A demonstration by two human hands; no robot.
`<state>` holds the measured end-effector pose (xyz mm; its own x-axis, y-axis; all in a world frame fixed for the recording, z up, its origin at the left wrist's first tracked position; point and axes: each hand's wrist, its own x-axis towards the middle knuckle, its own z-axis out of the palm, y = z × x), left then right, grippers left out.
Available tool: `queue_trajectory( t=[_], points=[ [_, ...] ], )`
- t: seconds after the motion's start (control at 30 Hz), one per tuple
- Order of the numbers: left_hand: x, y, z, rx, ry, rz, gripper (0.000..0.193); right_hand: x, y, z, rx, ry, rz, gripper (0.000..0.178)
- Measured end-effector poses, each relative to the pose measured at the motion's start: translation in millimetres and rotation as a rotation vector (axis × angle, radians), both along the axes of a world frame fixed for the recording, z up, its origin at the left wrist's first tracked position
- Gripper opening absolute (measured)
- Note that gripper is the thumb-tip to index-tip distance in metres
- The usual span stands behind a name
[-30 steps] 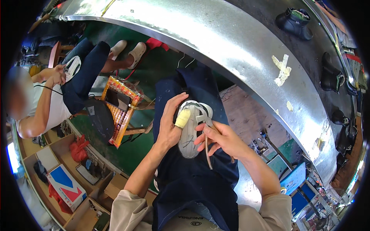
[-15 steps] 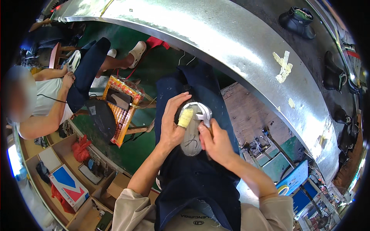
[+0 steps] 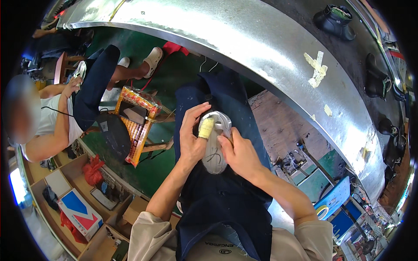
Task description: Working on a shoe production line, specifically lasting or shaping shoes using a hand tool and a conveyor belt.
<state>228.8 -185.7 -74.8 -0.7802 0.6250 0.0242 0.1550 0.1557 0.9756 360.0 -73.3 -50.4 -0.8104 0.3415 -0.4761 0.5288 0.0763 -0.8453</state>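
Note:
A grey shoe last (image 3: 214, 162) with its sole face up rests on my lap, toe pointing away from me. A pale band of shoe upper (image 3: 223, 118) folds over its rim at the toe. My left hand (image 3: 192, 141) is closed round the left side, its thumb, wrapped in yellow tape, pressed on the sole near the toe. My right hand (image 3: 241, 154) is closed at the right side, with the thumb on the sole's edge. Its other fingers are mostly hidden, so anything in the palm cannot be made out. Dark cloth (image 3: 217, 200) covers my lap.
A curved metal bench edge (image 3: 244, 30) runs across the far side, with dark boots (image 3: 334, 24) beyond. At the left, a co-worker (image 3: 61, 113) sits by a beaded stool (image 3: 138, 137) bearing a phone. Wooden compartments (image 3: 72, 174) stand at lower left, a blue board (image 3: 333, 198) at right.
My right hand has shifted slightly left and its thumb now lies on the sole's edge. The pale band's loose end at the toe's right side appears pressed down. My left hand keeps its hold.

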Motion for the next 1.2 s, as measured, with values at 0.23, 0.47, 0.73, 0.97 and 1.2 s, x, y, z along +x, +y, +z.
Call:
queue_trajectory(
  t=[0.23, 0.47, 0.73, 0.97, 1.2],
  points=[
    [-8.5, -17.3, -11.5, 0.010, 0.094, -0.032, 0.028, -4.3, -1.2, 15.4, -0.153, 0.013, -0.022, 0.030],
    [-7.5, -2.6, 6.2, 0.188, -0.460, -0.069, 0.030, 2.8, -4.8, 13.7, 0.305, -0.007, 0.110, 0.033],
    [-19.3, 4.8, -4.7, -0.132, -0.247, -0.101, 0.033, 23.5, 5.9, 37.8, 0.125, 0.047, 0.105, 0.024],
    [-13.0, 2.2, -26.7, 0.095, -0.103, -0.208, 0.042, -22.1, 18.8, 11.2, 0.588, 0.027, 0.168, 0.025],
    [-3.5, 4.1, -15.2, -0.019, -0.037, -0.129, 0.053, -23.6, 24.3, 5.9, 0.485, 0.103, 0.081, 0.030]
  ],
)
